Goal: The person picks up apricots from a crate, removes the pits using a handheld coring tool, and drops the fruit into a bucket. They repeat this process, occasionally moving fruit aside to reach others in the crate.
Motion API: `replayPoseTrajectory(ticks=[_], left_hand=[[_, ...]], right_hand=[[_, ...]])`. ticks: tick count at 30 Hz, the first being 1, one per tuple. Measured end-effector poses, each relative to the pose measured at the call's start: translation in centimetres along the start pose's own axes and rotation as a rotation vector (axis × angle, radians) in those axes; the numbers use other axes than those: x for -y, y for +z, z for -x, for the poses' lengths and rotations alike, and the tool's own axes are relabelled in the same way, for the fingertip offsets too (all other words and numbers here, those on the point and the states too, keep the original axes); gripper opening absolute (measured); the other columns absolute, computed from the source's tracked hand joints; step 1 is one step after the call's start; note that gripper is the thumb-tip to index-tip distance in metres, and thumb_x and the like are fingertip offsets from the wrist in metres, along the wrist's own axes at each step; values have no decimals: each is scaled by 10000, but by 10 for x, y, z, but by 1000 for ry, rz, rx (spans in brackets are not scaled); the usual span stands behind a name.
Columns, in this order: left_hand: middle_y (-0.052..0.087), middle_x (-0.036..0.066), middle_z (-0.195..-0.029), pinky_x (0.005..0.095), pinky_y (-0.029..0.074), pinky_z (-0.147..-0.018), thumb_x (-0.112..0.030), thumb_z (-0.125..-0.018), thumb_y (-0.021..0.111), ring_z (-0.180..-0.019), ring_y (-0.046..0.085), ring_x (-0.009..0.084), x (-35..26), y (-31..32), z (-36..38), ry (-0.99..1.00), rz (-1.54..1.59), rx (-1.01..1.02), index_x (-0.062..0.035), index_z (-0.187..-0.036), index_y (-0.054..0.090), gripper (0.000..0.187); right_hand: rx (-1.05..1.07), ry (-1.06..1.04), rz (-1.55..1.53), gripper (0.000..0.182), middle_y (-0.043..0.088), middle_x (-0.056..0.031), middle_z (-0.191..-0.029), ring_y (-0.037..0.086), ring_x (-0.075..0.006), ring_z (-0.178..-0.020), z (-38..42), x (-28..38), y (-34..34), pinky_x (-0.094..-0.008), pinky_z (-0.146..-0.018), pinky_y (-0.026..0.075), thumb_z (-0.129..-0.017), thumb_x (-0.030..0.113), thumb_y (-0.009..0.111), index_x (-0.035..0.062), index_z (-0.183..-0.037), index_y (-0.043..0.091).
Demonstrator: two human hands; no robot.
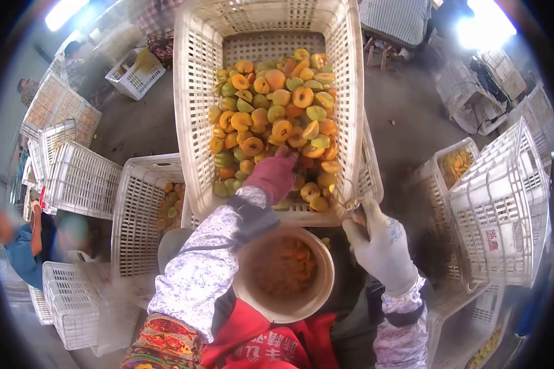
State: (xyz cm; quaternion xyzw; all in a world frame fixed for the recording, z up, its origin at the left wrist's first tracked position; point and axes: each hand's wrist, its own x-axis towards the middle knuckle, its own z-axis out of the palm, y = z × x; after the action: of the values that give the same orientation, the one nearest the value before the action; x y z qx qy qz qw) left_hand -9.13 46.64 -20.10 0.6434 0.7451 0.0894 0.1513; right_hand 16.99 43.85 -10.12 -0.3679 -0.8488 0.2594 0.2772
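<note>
A large white plastic crate [191, 123] tilts toward me, holding a heap of orange and green apricots [261, 114], many of them halved. My left hand [274, 177], in a dark pink glove, reaches into the near part of the heap. Its fingers point down among the fruit, and I cannot tell whether they grip one. Close to the crate's near right corner is my right hand [385, 249] in a white glove, its fingers closed around a small tool [357, 212] with a thin metal end. Below the crate stands a round pale bucket [327, 264] with orange pieces inside.
Left of the bucket, another white crate [129, 215] holds more apricots. White crates [83, 178] are stacked farther left, near a person in a blue top [23, 252]. More crates [498, 209] lean on the right, beside one with fruit [440, 163]. A red apron [271, 344] covers my lap.
</note>
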Motion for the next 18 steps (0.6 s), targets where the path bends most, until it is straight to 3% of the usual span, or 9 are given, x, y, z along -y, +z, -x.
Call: replayPoseTrajectory(ticks=[7, 9, 10, 11, 13, 14, 16, 17, 18], left_hand=[[624, 168, -1122, 411, 517, -807, -186, -869, 598, -958, 646, 305, 16, 3, 17, -153, 133, -84, -35, -1133, 582, 305], [656, 98, -999, 346, 510, -696, -171, -894, 620, -849, 653, 224, 46, 31, 12, -265, 1224, -147, -53, -1046, 611, 193], [647, 21, -927, 276, 506, -633, -110, -941, 559, -759, 627, 132, 85, 58, 3, -52, 1411, -118, -64, -1046, 614, 127], [647, 21, -927, 276, 506, -633, -110, -941, 559, -759, 627, 132, 83, 48, 15, -57, 1405, -132, -64, -1046, 614, 127], [635, 45, -1004, 285, 529, -740, -106, -937, 555, -868, 633, 159, 53, 22, 50, -131, 2018, 110, -63, -1124, 581, 194], [635, 45, -1004, 285, 529, -740, -106, -937, 555, -868, 633, 159, 37, 20, 65, -130, 2018, 105, -63, -1124, 581, 194], [599, 83, -1117, 322, 522, -878, -117, -949, 527, -1020, 612, 210, 6, 19, 89, 227, 1002, -441, -34, -1228, 514, 291], [599, 83, -1117, 322, 522, -878, -117, -949, 527, -1020, 612, 210, -4, 5, 94, 226, 1010, -441, -34, -1228, 514, 291], [576, 97, -1160, 353, 506, -924, -98, -951, 509, -1079, 588, 234, -13, -10, 97, 180, 1702, -193, -22, -1266, 479, 326]], right_hand=[[-2, 124, -239, 254, 638, -178, -722, 639, -368, -670, -4, -3, 22, -408, -574, 500, -887, 163, 631, -17, -1056, 570], [98, 181, -273, 272, 625, -187, -700, 635, -373, -665, -3, 2, 30, -410, -568, 495, -897, 185, 620, -27, -1060, 568], [111, 141, -195, 270, 621, -185, -681, 640, -348, -647, 0, 0, 39, -402, -549, 494, -900, 192, 617, -27, -1050, 568], [116, 129, -202, 270, 621, -185, -681, 640, -348, -647, 1, 2, 47, -402, -549, 494, -900, 192, 617, -27, -1050, 568], [105, -55, -34, 262, 616, -159, -651, 642, -308, -605, 2, 6, 61, -387, -524, 498, -893, 199, 622, -19, -1028, 571], [0, -129, 89, 274, 605, -126, -620, 628, -276, -546, 3, 6, 71, -373, -489, 496, -877, 216, 637, -8, -1020, 574], [-19, -159, 131, 246, 607, -127, -615, 628, -290, -543, 3, 15, 79, -378, -493, 495, -872, 188, 639, -4, -1004, 561], [-38, -187, 175, 221, 609, -129, -609, 627, -304, -540, 3, 17, 82, -383, -498, 493, -867, 159, 641, -1, -989, 548], [-41, -212, 197, 268, 599, -114, -583, 623, -294, -526, 2, 15, 86, -382, -485, 490, -865, 183, 651, -12, -1022, 555]])
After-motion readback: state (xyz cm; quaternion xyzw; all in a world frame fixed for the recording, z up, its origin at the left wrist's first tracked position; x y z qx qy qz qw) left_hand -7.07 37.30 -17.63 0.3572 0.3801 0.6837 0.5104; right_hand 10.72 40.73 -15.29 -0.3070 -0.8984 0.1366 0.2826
